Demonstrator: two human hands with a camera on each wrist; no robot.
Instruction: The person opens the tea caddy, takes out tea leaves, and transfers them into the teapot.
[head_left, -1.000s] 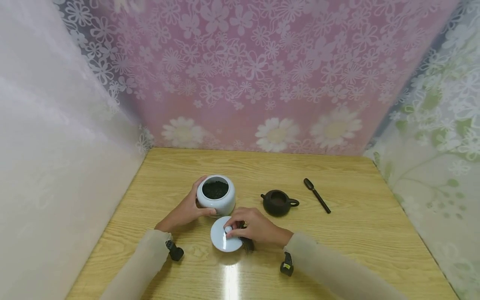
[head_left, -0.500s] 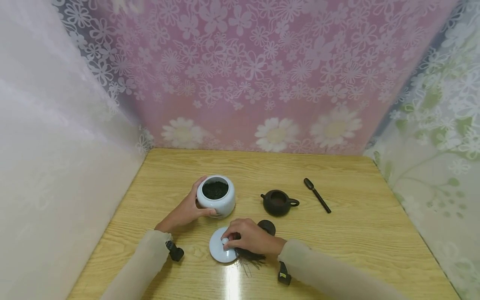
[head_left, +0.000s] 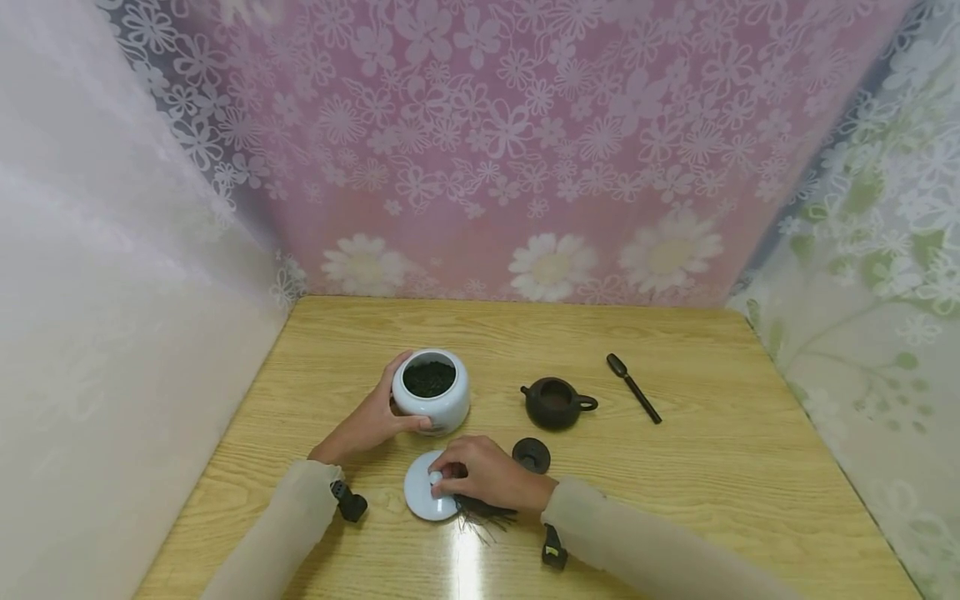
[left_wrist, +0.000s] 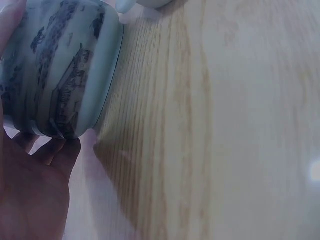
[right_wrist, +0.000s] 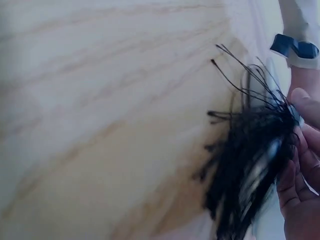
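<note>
My left hand [head_left: 371,423] grips a white lidless jar [head_left: 444,414] from its left side, the thumb across the front. Dark tea leaves [head_left: 429,379] fill part of it. Up close in the left wrist view, the jar [left_wrist: 65,75] bears a dark painted scene, and fingers touch its lower edge. In front of the jar, my right hand [head_left: 483,468] pinches the knob of a pale jar lid [head_left: 417,492]. A black tassel [head_left: 486,509] hangs from the knob area; in the right wrist view this tassel [right_wrist: 245,160] covers much of the lid.
A dark teapot [head_left: 553,408] without its lid stands right of the jar. A small dark round lid [head_left: 531,456] lies just beyond my right hand. Farther right is a dark tea scoop [head_left: 635,390]. Patterned curtains [head_left: 551,167] bound the wooden table [head_left: 720,500].
My right hand has brought the jar lid toward the table's front and slightly left, uncovering the small dark lid. My left hand keeps its grip on the jar.
</note>
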